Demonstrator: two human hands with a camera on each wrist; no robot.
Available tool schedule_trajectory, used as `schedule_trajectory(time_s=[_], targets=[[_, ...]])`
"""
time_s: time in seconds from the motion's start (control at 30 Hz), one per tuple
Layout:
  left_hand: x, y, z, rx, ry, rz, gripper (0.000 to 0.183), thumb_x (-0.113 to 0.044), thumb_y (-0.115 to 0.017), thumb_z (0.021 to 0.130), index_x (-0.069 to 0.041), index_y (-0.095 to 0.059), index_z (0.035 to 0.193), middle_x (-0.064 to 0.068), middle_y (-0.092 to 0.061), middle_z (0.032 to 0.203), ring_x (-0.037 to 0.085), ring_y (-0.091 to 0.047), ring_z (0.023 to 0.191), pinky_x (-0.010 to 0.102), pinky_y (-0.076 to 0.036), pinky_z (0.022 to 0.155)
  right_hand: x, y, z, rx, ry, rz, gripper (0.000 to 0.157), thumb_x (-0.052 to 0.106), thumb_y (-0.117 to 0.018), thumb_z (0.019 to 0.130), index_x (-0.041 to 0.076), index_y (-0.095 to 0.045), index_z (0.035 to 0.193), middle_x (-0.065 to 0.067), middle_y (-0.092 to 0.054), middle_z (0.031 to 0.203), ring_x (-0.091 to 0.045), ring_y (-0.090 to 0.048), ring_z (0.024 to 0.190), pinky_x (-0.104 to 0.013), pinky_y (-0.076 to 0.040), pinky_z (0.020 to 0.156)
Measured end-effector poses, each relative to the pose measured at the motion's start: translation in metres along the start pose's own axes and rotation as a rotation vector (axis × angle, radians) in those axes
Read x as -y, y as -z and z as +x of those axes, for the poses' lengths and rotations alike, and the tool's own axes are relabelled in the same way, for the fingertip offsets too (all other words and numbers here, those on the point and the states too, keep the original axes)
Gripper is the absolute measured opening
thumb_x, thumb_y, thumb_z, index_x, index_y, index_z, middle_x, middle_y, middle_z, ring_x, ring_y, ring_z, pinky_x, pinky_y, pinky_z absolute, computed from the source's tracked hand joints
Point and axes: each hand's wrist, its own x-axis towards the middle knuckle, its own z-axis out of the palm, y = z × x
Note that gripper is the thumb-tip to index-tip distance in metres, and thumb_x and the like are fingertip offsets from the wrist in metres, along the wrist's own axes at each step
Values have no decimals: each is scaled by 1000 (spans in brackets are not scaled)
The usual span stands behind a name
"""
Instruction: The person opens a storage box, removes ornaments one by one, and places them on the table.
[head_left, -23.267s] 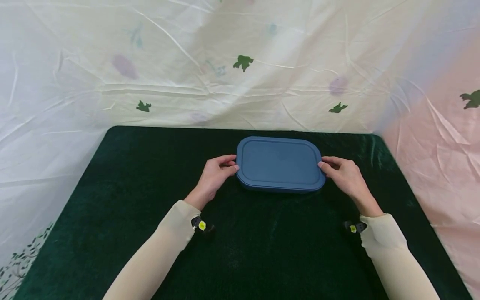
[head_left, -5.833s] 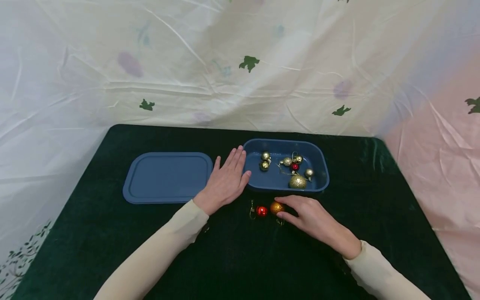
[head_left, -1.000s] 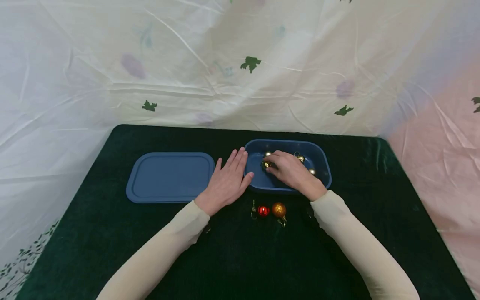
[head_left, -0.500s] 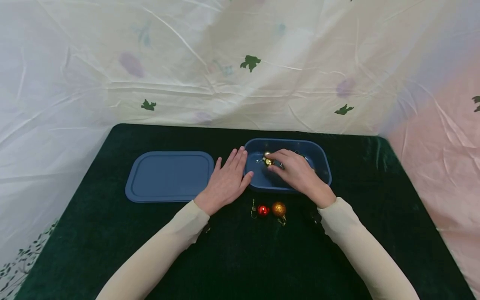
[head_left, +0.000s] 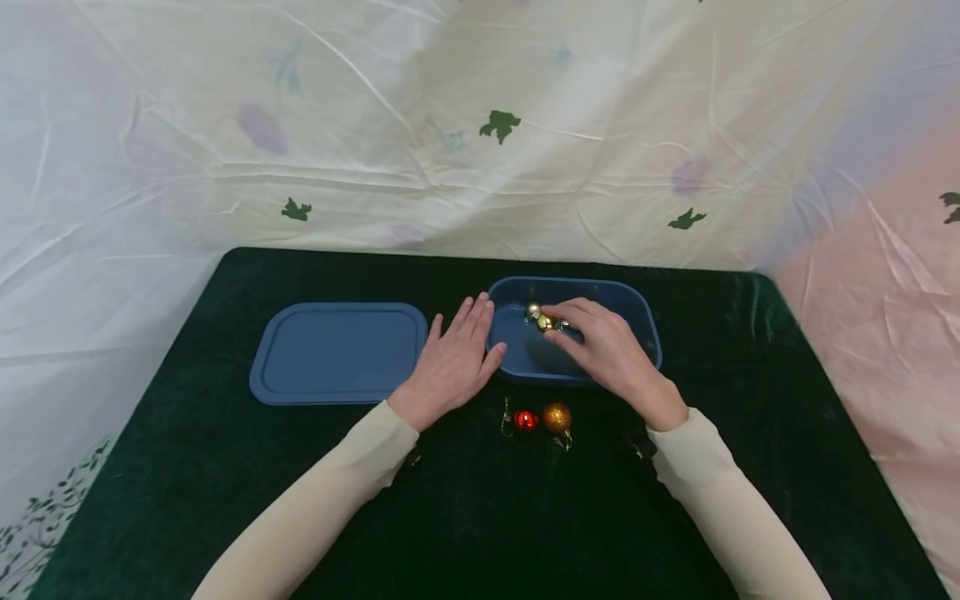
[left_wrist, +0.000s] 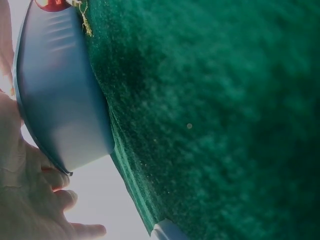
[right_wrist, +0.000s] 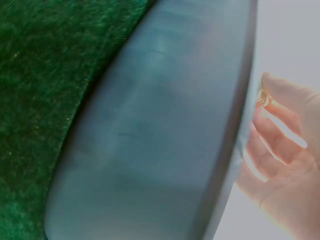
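My left hand (head_left: 450, 358) lies with straight fingers against the left rim of a blue rectangular box (head_left: 517, 371). Over the box, my right hand (head_left: 611, 350) pinches a small shiny gold bauble (head_left: 546, 323) between thumb and fingers. A second gold bauble (head_left: 533, 310) sits just behind it in the box. My right hand hides most of the box's right part and whatever lies there. On the cloth before the box lie a red bauble (head_left: 526, 421) and a larger orange glitter bauble (head_left: 557, 417). In the right wrist view, the box wall (right_wrist: 150, 130) blocks most of the interior.
The flat blue lid (head_left: 341, 354) rests on the dark green cloth (head_left: 480, 517) left of my left hand. Behind the table hangs a pale patterned curtain (head_left: 360, 125). A pinkish curtain (head_left: 885, 333) hangs at the right.
The box was lidded at first; its lid now lies left. My right hand left the orange bauble on the cloth, reached into the box and has shifted slightly right with the gold bauble.
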Motion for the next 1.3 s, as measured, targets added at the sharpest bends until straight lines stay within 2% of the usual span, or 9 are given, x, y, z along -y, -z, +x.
schedule_trajectory(time_s=[0.37,0.6,0.97,1.3], targets=[[0,0,1,-14,4,6,73,-54,-26,111,-10,-12,167,5,-1,173,23,-3,159,62,-12,123,4,10,-10,-75,44,14,38,19,-77,95,9,-70,130,-9,-70,123,-23,-68,105,-42,-56,83],[0,-1,1,-13,0,-10,72,-53,-26,111,-10,-12,167,4,-1,173,22,-2,159,61,-10,124,8,18,-19,-84,29,7,39,18,-78,94,9,-70,131,-9,-70,124,-24,-67,107,-43,-56,84],[-2,-1,0,-13,-8,4,72,-54,-25,111,-9,-13,167,5,-1,173,23,-3,159,62,-12,123,13,28,-35,-109,33,-24,40,19,-79,93,9,-70,131,-9,-70,124,-25,-68,107,-43,-58,79],[-3,-1,0,-10,-5,7,72,-54,-24,111,-9,-13,167,5,-1,173,23,-3,159,62,-12,123,20,37,-46,-145,84,-9,45,10,-82,89,11,-70,132,-7,-70,123,-21,-68,105,-40,-58,77]])
